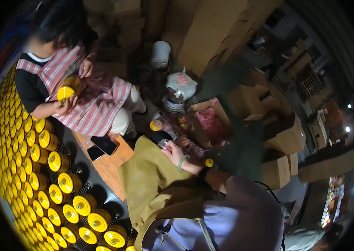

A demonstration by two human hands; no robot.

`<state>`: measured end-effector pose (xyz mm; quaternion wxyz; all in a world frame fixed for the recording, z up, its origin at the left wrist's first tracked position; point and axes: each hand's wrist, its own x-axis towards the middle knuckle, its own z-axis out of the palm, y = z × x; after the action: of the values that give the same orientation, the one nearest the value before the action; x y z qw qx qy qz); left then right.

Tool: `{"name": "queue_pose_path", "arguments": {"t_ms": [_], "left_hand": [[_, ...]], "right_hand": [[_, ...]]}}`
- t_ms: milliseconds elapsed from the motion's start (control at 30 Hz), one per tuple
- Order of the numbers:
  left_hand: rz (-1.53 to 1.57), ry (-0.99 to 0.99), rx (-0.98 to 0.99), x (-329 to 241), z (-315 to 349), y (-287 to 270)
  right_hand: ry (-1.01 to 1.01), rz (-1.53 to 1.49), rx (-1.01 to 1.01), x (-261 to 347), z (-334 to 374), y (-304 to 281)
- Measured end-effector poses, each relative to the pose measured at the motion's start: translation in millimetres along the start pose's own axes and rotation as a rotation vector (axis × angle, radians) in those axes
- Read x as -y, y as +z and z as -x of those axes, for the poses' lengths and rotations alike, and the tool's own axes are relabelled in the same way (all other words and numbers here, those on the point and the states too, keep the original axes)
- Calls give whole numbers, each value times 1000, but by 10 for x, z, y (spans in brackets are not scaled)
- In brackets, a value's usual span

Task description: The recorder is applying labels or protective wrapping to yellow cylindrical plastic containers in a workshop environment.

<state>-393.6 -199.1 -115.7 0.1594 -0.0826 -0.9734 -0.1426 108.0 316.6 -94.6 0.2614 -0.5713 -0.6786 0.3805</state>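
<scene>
My right hand (174, 153), with a pale green bangle at the wrist, is closed over my lap. Between its fingertips is a small crumpled piece of clear plastic (164, 143). Below the hand, an olive apron (152, 167) covers my legs. I do not see my left hand. To the left, many yellow canisters (68, 183), each with a metal stub in its end face, stand in close rows. Beside my lap, two dark phone-like devices (105, 144) lie on a wooden board (112, 165).
A person in a striped apron (101, 100) sits at upper left, holding a yellow canister (69, 88). Ahead are an open cardboard box (224, 109) of pink plastic, a tied white bag (182, 85) and a white bucket (160, 54). Cardboard boxes (246, 102) stand at right.
</scene>
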Motion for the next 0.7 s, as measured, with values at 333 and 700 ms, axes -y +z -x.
{"name": "queue_pose_path", "arguments": {"t_ms": [333,700], "left_hand": [[89,139,1,-1093,-335,-25],[287,275,-102,-1639,-355,-623]], "right_hand": [[-124,-55,-187,-66,83,-144],[-248,-59,-236,-496,-195,144]]}}
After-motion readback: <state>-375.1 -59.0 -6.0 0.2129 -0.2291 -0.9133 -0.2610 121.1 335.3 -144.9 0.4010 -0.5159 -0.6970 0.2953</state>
